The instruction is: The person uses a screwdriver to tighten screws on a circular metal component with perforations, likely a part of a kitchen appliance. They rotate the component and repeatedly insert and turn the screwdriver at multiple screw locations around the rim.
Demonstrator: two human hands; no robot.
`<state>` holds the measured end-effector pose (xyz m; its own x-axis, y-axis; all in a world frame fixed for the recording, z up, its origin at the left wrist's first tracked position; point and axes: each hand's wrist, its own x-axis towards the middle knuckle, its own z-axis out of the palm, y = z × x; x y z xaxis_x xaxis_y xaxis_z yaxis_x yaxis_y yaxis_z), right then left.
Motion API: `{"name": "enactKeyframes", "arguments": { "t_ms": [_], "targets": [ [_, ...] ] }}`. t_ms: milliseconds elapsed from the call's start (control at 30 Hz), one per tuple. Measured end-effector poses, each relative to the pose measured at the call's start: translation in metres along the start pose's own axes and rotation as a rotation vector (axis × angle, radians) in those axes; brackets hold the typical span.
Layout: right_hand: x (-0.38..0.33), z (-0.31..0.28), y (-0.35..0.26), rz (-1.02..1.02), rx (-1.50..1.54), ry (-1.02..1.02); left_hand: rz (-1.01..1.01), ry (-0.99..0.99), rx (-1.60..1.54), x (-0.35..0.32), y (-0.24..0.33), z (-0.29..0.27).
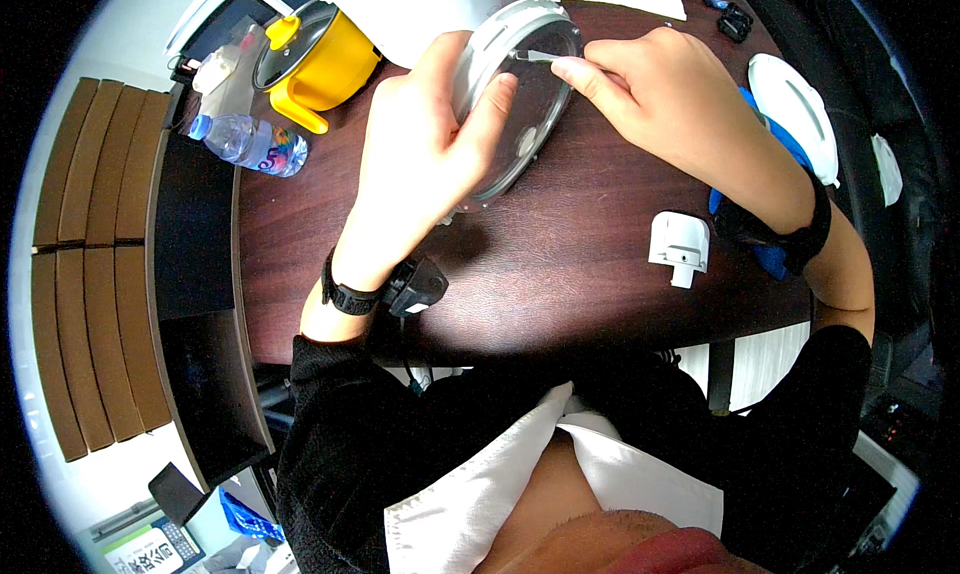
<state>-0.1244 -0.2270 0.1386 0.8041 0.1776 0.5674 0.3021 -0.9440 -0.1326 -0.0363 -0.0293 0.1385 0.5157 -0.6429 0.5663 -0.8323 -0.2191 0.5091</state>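
Observation:
My left hand grips a round clear lid with a pale rim, held tilted above the dark wooden table. Its thumb lies over the lid's face and the other fingers go behind the rim. Between thumb and fingers, my right hand pinches a thin pale strip. The strip's far end reaches the lid near its upper rim; whether it is a separate tool or part of the lid I cannot tell. Just behind the lid stands a white tub-like container, partly hidden by the lid and my left hand.
A yellow pot with a glass lid and a water bottle stand and lie at the left of the table. A white plastic part lies at right. Near my right forearm are a white oval cover and blue material.

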Motion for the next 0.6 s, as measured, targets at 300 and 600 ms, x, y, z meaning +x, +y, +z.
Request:
{"name": "enactKeyframes", "arguments": {
  "t_ms": [300,600],
  "targets": [
    [0.000,-0.004,-0.006,0.109,-0.020,-0.077,0.002,0.009,0.001,-0.001,-0.001,0.001],
    [0.002,-0.010,-0.009,0.083,-0.144,-0.084,-0.009,-0.030,0.084,0.000,0.012,-0.003]
  ]
}}
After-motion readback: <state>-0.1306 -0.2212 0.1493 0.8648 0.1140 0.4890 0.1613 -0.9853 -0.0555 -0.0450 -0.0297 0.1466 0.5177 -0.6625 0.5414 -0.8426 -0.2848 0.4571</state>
